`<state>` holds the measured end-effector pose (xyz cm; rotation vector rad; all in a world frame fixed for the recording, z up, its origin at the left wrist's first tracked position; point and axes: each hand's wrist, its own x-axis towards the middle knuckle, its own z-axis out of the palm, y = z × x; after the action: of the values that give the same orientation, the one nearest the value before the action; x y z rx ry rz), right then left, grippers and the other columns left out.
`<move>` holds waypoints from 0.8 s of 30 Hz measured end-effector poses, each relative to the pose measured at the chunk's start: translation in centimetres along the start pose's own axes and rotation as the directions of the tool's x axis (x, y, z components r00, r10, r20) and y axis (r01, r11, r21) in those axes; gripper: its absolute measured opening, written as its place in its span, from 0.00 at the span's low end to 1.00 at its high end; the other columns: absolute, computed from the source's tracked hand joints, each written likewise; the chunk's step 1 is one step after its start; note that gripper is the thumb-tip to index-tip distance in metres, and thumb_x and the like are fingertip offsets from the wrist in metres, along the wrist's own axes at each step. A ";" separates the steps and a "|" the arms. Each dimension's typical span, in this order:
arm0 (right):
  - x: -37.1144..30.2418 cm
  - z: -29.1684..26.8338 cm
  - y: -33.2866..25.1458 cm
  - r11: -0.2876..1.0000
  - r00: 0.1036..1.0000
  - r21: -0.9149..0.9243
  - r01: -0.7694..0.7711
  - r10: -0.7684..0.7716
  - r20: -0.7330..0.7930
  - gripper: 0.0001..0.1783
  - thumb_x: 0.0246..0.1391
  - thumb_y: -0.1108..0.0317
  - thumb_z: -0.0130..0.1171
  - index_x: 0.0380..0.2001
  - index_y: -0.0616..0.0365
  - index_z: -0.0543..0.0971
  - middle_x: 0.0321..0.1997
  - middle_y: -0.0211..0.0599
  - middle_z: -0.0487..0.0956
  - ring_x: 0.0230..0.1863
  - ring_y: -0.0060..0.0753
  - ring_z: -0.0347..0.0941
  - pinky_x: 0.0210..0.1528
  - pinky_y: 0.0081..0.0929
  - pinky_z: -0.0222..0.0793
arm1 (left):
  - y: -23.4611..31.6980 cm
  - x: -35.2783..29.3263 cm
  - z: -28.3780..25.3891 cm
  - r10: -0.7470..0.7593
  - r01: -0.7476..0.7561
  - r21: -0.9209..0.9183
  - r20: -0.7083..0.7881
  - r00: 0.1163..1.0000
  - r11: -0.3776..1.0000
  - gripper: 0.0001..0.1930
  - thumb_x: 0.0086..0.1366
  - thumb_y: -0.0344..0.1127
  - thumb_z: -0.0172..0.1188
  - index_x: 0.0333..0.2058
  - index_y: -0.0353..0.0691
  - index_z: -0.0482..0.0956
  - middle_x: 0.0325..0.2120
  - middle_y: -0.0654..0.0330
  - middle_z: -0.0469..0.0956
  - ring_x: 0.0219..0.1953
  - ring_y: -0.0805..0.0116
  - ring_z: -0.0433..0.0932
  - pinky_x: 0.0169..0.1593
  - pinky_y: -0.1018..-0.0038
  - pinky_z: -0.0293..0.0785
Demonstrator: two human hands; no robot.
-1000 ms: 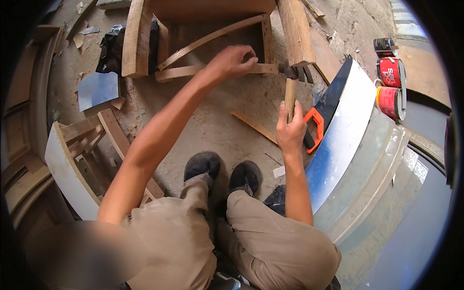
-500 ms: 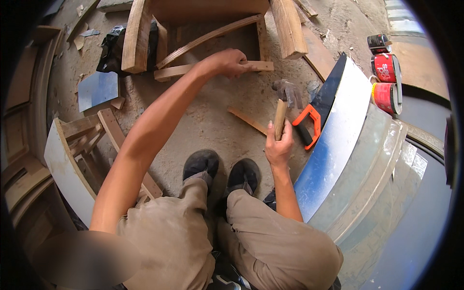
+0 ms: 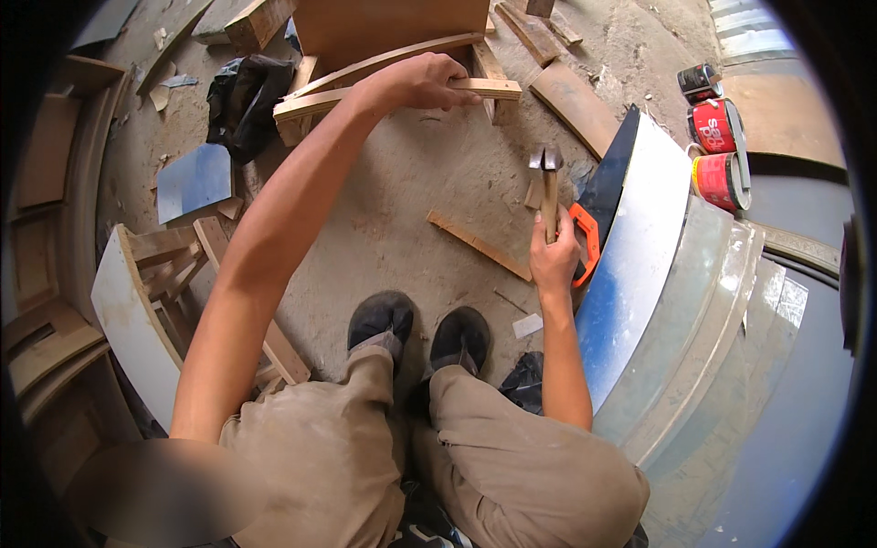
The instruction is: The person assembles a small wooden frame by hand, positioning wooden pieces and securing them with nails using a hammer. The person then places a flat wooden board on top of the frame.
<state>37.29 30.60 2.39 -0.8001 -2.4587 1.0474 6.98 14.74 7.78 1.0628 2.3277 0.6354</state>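
While your left hand (image 3: 427, 82) is curled around a pale, straight wooden bar (image 3: 494, 89) nearer its right end, your right hand (image 3: 554, 260) is wrapped around a grey-metal claw hammer (image 3: 550, 194) by its light wooden handle, the head pointing away from you and apart from the bar. That bar lies across the near side of a brown wooden box-like frame (image 3: 393, 27) at the top of the view, a thin curved wooden strip (image 3: 388, 64) just behind it; whether your left fingertips touch the strip, I cannot tell. Just beside your right hand is an orange-handled saw (image 3: 590, 239) along a long white-and-blue panel (image 3: 630, 265). Left of your right hand, a narrow brown wooden slat (image 3: 478, 245) lies on the dusty grey floor (image 3: 402, 201).
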 end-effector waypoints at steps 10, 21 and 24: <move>-1.8 -0.4 -0.5 0.975 0.986 0.163 -0.152 0.137 0.100 0.24 0.62 0.63 0.61 0.55 0.70 0.72 0.35 0.43 0.82 0.34 0.32 0.80 0.38 0.30 0.74 | 0.6 -0.2 1.0 0.084 -0.064 0.165 -0.119 0.989 0.984 0.20 0.66 0.52 0.62 0.39 0.38 0.81 0.28 0.50 0.81 0.30 0.54 0.80 0.37 0.60 0.74; -2.4 -2.2 -4.4 0.905 0.974 0.361 -0.223 0.190 0.125 0.30 0.65 0.61 0.58 0.62 0.72 0.66 0.36 0.40 0.79 0.28 0.29 0.76 0.32 0.30 0.72 | 3.8 -0.4 10.2 -0.032 0.012 -0.091 -0.227 0.973 0.996 0.16 0.64 0.46 0.62 0.37 0.36 0.79 0.30 0.43 0.82 0.36 0.41 0.82 0.39 0.52 0.78; -2.6 -0.4 -2.2 0.985 0.996 0.170 0.040 -0.026 -0.084 0.28 0.63 0.61 0.59 0.58 0.72 0.69 0.36 0.47 0.81 0.29 0.42 0.79 0.32 0.38 0.73 | 5.4 0.4 12.6 -0.111 0.072 -0.245 -0.146 0.983 0.967 0.16 0.65 0.43 0.60 0.36 0.32 0.79 0.32 0.40 0.81 0.38 0.40 0.81 0.42 0.51 0.77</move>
<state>38.77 27.95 4.04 -0.7300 -2.2704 1.1719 17.35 20.79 1.21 0.8162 2.3442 0.9671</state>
